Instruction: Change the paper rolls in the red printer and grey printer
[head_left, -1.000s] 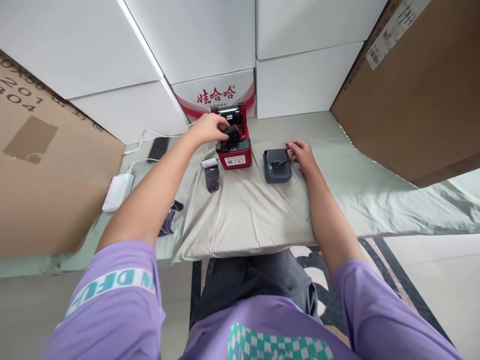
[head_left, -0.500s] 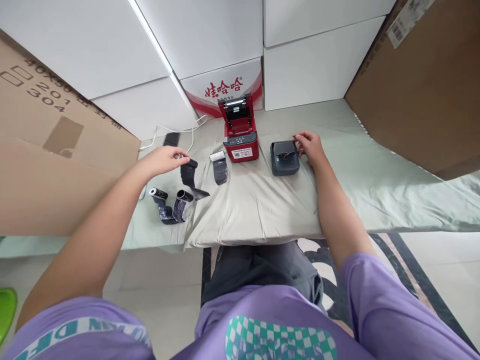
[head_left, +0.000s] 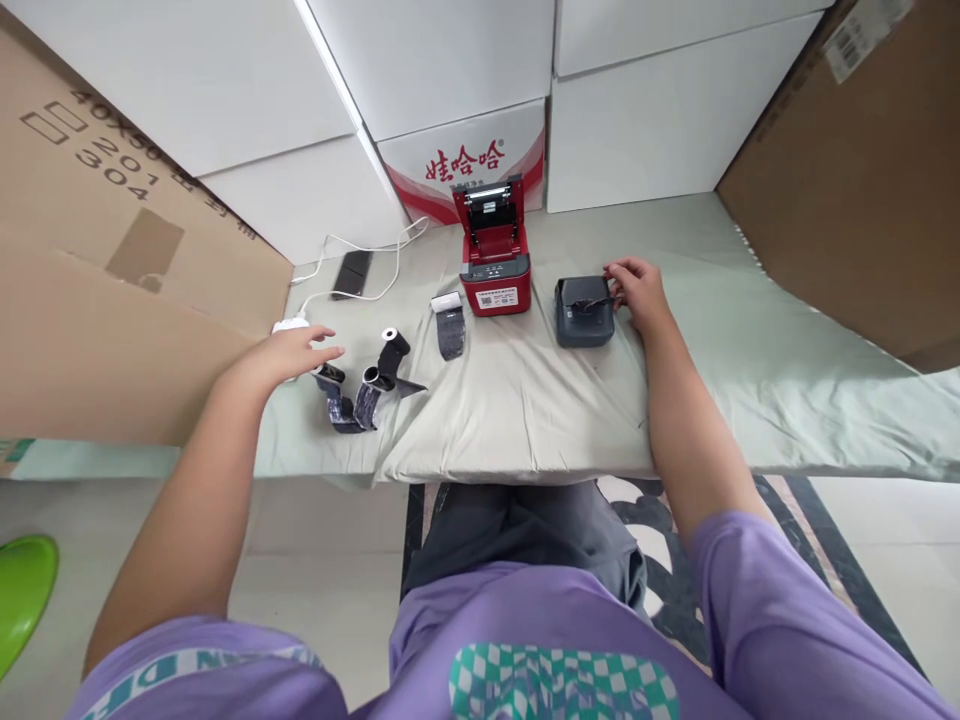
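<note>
My left hand (head_left: 289, 352) is open, its fingers stretched out beside the white charger at the left. Just right of its fingertips lies a group of small rolls of black film: a left roll (head_left: 330, 373), a middle roll (head_left: 379, 378) and a back roll (head_left: 394, 343), with loose strips hanging off them. My right hand (head_left: 637, 290) is at the right edge of a small dark portable printer (head_left: 584, 327). Its fingers are closed on the end of a crumpled dark strip (head_left: 591, 303) that comes from the printer's top slot.
A red label printer (head_left: 498, 290) stands with its lid up. Left of it lies another small roll (head_left: 448, 303) with a dark strip. A black phone (head_left: 352, 274) and a white cable (head_left: 375, 247) lie behind. Cardboard boxes (head_left: 105, 300) flank the cloth-covered table (head_left: 517, 430).
My left hand has let go of the back roll and moved left and toward me, uncovering the phone. The right hand stays at the dark printer. The view has shifted slightly.
</note>
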